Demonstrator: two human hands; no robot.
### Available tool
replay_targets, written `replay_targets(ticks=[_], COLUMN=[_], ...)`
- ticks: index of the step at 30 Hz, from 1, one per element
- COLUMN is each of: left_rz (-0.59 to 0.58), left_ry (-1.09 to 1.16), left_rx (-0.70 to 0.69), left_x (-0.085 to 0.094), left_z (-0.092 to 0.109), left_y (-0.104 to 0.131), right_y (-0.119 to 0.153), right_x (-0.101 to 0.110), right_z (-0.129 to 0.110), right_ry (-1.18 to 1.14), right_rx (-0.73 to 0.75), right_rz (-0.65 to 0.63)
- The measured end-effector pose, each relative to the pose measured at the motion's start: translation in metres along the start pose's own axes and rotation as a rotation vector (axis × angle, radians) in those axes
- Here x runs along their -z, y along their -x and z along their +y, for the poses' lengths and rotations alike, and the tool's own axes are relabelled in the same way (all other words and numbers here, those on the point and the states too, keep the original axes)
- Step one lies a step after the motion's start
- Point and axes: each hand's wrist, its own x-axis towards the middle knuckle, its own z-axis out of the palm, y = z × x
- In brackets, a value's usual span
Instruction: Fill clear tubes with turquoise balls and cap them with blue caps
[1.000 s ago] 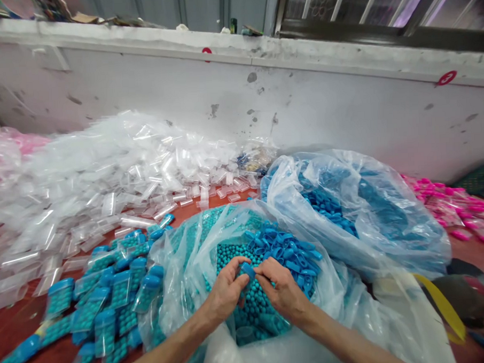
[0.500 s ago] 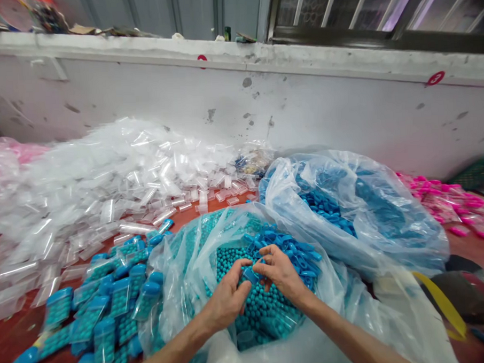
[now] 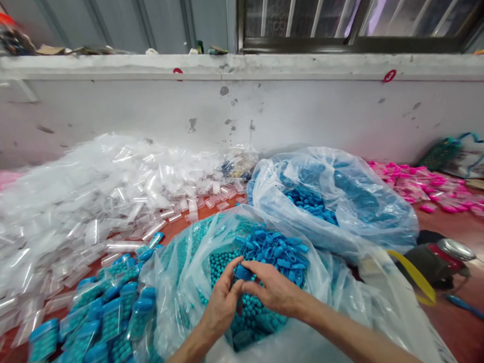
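A small blue cap (image 3: 243, 272) is pinched between the fingertips of my two hands. My left hand (image 3: 222, 296) is closed on its left side, and my right hand (image 3: 275, 288) grips it from the right. Whether a clear container is joined to the cap cannot be made out, as the fingers cover it. Beneath the hands, an open plastic bag (image 3: 172, 275) holds loose teal beads (image 3: 258, 312). Several blue caps (image 3: 275, 248) are heaped on the beads just beyond my right hand.
Bead-filled containers with blue caps (image 3: 111, 318) lie at left, before a large pile of clear empty containers (image 3: 94, 209). Behind stands another bag (image 3: 376, 229) of blue parts. Pink pieces (image 3: 434, 186), a dark object with a silver dome (image 3: 446, 258) and a yellow strap (image 3: 414, 275) are at right.
My view has turned to the right. My hands have drawn closer together, and the blue cap now sits upright between both sets of fingertips.
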Motion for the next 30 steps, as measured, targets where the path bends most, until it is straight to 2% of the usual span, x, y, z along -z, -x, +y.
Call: replay_targets(ticks=[3,6,11,16,20,22,24,27,30], left_rz=[0.066,0.13,0.202,0.271,0.279,0.22,0.179,0.313,0.436], left_ry=[0.023,0.029,0.084,0.09,0.011,-0.028,-0.075,-0.223,-0.536], left_rx=[0.002,-0.024,-0.016,-0.009,-0.027,0.038,0.106,0.069,0.138], left_x=[-0.005,-0.01,-0.017,-0.024,-0.02,-0.005,0.021,0.077,0.133], left_z=[0.003,0.009,0.026,0.027,0.028,0.035,0.042,0.044,0.032], left_y=[-0.003,-0.008,-0.013,-0.012,-0.009,-0.004,0.007,0.032,0.06], right_y=[0.006,0.004,-0.006,-0.007,-0.006,-0.005,-0.001,0.013,0.029], right_x=[-0.012,-0.017,-0.003,-0.001,-0.006,0.0,0.011,0.03,0.043], right_z=[-0.003,-0.008,-0.018,-0.021,-0.017,-0.01,0.002,0.022,0.036], right_ry=[0.128,0.293,0.512,0.573,0.462,0.334,0.244,0.245,0.249], right_rx=[-0.025,-0.048,0.035,0.067,0.043,0.051,0.022,-0.064,-0.101], right_rz=[-0.029,0.03,0.071,0.041,0.01,-0.054,-0.117,-0.166,-0.249])
